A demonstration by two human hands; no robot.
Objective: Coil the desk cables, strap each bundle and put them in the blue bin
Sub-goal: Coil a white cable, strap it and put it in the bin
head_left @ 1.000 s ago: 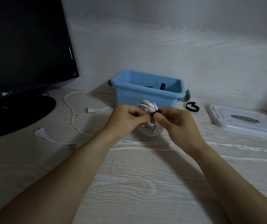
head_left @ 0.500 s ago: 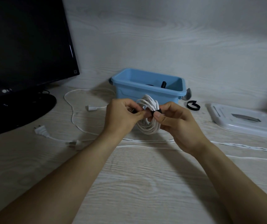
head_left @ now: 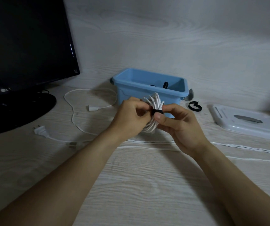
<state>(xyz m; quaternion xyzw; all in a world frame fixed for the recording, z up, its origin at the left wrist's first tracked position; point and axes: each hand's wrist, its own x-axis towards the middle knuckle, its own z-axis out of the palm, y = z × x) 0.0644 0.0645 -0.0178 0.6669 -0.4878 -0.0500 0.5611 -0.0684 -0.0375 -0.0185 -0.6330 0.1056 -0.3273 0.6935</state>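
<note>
while both hands (head_left: 153, 118) pinch a black strap (head_left: 157, 112) round the white cable coil (head_left: 153, 103), blue bin (head_left: 149, 93) behind

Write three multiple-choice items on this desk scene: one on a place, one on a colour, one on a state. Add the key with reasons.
1. Where does the spare strap lie?
A. inside the bin
B. on the desk, right of the blue bin
C. on the monitor's base

2. What colour is the strap round the coiled cable?
A. black
B. white
C. blue

3. How is the coiled cable held?
A. lying loose on the desk
B. dropped in the bin
C. held by left hand and right hand

Key: 1 B, it lies between bin and white lid. 2 A, a dark band crosses white loops. 3 C, both hands pinch it above the desk.
</note>
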